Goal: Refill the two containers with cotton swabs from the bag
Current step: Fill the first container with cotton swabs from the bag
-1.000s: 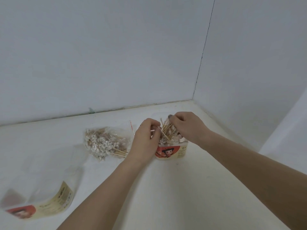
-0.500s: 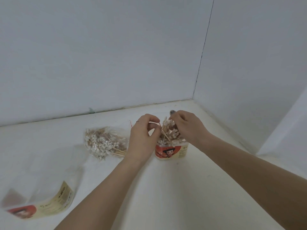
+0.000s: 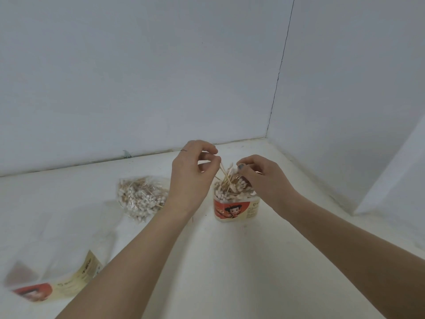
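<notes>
While left hand (image 3: 192, 178) pinches swabs (image 3: 224, 173), right hand (image 3: 264, 178) presses container (image 3: 236, 207)

White tabletop (image 3: 230, 261) carries a swab-filled container (image 3: 235, 209) centre, a cotton-swab bag (image 3: 140, 199) left, another container (image 3: 53, 279) lying near-left.

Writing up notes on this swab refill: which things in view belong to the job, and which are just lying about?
Job:
- clear labelled plastic container of swabs
- clear plastic bag of cotton swabs
- empty labelled clear container on its side
- left hand, right hand

Lying about:
- nothing visible
</notes>
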{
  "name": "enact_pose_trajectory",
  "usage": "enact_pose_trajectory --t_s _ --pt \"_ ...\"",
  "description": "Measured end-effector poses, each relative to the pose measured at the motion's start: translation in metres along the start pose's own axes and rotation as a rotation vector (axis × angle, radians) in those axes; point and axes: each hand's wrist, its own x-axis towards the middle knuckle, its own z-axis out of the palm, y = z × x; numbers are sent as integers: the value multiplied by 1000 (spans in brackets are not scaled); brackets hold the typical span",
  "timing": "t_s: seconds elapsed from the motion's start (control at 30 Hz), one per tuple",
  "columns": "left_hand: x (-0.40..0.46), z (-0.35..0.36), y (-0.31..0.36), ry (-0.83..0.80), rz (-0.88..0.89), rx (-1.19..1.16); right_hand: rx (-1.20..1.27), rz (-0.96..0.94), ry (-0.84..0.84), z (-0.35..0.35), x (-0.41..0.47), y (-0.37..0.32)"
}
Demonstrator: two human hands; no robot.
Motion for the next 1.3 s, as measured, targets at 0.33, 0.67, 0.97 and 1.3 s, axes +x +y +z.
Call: enact_pose_trajectory --t_s 0.33,0.67,0.97,1.3 --pt "-9 14 -12 -221 364 261 272 20 -108 -7 -12 10" --pt "-11 9 -21 -127 -109 -34 15 -73 -23 3 -9 6" --pt "-10 13 -25 -97 -198 -99 77 -36 -142 -6 -12 -1" --pt "-14 21 -41 -185 -411 -67 32 -28 -166 -10 -8 -2"
